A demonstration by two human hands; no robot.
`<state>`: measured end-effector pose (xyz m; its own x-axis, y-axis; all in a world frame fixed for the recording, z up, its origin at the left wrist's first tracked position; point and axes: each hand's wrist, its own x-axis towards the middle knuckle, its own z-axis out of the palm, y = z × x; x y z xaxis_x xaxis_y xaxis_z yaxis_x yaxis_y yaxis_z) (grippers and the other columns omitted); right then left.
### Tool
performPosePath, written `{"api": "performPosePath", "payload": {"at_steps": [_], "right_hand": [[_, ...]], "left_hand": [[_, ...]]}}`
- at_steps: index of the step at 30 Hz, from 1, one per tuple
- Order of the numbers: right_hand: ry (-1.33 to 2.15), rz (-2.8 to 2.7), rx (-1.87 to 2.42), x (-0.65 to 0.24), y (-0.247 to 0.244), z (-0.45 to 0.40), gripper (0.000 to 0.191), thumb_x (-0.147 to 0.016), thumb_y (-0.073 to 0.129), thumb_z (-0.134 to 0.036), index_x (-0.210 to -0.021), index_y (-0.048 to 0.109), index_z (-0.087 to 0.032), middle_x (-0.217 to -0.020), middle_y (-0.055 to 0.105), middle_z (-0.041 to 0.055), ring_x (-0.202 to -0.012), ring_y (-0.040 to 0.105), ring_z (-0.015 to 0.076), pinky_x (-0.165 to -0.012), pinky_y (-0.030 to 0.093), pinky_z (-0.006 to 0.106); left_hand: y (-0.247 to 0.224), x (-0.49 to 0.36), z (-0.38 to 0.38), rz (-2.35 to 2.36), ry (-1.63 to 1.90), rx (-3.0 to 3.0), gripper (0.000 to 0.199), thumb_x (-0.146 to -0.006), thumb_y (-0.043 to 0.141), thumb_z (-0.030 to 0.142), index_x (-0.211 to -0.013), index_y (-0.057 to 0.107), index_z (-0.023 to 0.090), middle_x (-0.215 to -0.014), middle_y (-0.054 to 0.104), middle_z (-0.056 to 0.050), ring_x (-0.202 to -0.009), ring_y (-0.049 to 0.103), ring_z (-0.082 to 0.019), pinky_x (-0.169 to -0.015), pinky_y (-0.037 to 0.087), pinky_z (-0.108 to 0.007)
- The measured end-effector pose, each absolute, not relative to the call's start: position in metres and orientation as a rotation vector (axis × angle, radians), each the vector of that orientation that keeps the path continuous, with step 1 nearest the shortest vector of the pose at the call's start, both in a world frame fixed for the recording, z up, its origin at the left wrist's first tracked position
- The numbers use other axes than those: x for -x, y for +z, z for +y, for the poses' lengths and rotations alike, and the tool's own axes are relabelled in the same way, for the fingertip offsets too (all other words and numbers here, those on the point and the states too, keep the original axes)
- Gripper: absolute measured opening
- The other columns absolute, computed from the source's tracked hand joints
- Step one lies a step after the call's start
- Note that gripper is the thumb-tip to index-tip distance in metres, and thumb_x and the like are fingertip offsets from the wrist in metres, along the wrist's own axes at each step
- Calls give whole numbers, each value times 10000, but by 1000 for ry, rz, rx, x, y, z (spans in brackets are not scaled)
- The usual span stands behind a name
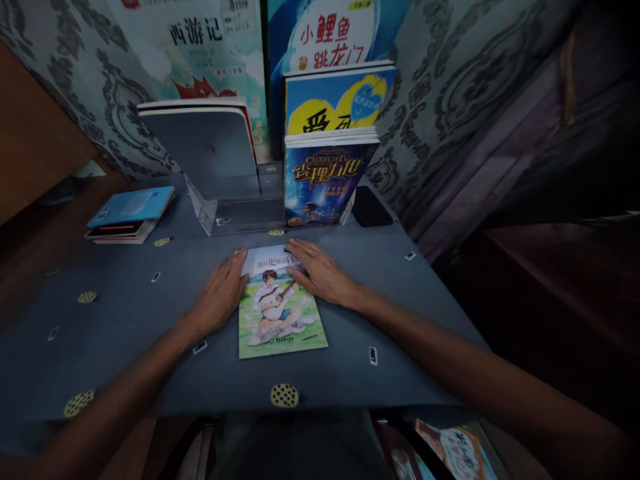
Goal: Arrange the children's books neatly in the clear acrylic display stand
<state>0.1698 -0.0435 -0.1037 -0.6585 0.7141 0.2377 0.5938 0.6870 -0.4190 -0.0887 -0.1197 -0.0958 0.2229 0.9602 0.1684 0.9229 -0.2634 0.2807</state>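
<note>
A thin book (273, 327) with a guitar player on its light green cover lies flat on the dark grey tablecloth (360, 380). Along its upper left edge rests my left hand (223, 287), fingers stretched forward and the thumb at the edge. My right hand (323, 272) lies over the upper right corner, with its fingertips on the cover and hiding part of the title. Neither hand is wrapped around anything. Just beyond them, a clear acrylic stand (240, 217) carries upright books, among them a dark blue one (325, 183) in front.
A small book stack (133, 207) with a blue top sits at the left. Right of the stand lies a black flat object (371, 207), resembling a phone. Tall picture books (200, 60) lean at the back against patterned fabric (470, 73). More books (457, 450) show below the table's front edge.
</note>
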Motion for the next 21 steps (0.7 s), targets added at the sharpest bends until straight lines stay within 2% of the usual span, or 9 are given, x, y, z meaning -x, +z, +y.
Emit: {"api": "performPosePath", "payload": {"at_steps": [5, 8, 11, 13, 15, 18, 21], "right_hand": [[327, -2505, 989, -169, -96, -50, 497, -1001, 494, -364, -1409, 546, -86, -1419, 579, 221, -1311, 511, 345, -1096, 457, 557], [258, -2516, 989, -167, -92, -53, 439, -994, 504, -329, -1348, 591, -84, -1292, 637, 211, -1169, 550, 335, -1022, 494, 535], [179, -2538, 1011, -166, -90, -56, 381, -995, 506, -299, -1294, 626, -96, -1260, 636, 211, -1126, 543, 331, -983, 499, 514], [136, -2551, 1024, -165, -89, -57, 346, -993, 515, -287, -1259, 646, -109, -1251, 634, 206, -1112, 539, 325, -966, 497, 500], [121, -2553, 1031, -164, -89, -58, 322, -991, 525, -280, -1238, 656, -119, -1221, 641, 196, -1089, 539, 317, -947, 498, 490], [120, -2544, 1031, -164, -88, -58, 318, -997, 519, -278, -1243, 651, -126, -1194, 645, 184, -1070, 535, 309, -920, 500, 477], [124, -2532, 1029, -166, -88, -58, 312, -1003, 514, -283, -1236, 655, -129, -1185, 647, 174, -1063, 532, 297, -923, 495, 459]], "left_hand": [[-82, 94, -109, 1768, 134, -2535, 500, -1061, 260, 301, -1518, 399, 155, -1630, 379, -155, -1515, 359, -262, -1191, 380, -496], [-68, 91, -105, 1786, -47, -2629, 496, -1042, 265, 204, -1505, 440, 168, -1622, 385, -169, -1507, 374, -290, -1157, 404, -562], [-65, 75, -116, 1840, -104, -2703, 501, -1013, 278, 125, -1476, 469, 108, -1585, 426, -218, -1482, 407, -337, -1152, 376, -626], [-70, 57, -134, 1784, -32, -2766, 456, -1045, 315, 226, -1442, 503, 100, -1548, 478, -222, -1463, 433, -348, -1147, 390, -610], [-78, 38, -155, 1560, 71, -2847, 510, -1043, 398, 451, -1468, 481, 182, -1566, 479, -156, -1473, 423, -322, -1165, 392, -578], [-88, 18, -179, 1288, 142, -2973, 716, -964, 454, 662, -1526, 397, 222, -1614, 423, -107, -1517, 345, -315, -1249, 245, -595], [-89, 20, -181, 1164, 144, -3039, 779, -924, 475, 714, -1538, 384, 242, -1623, 408, -98, -1527, 327, -304, -1281, 136, -592]]}}
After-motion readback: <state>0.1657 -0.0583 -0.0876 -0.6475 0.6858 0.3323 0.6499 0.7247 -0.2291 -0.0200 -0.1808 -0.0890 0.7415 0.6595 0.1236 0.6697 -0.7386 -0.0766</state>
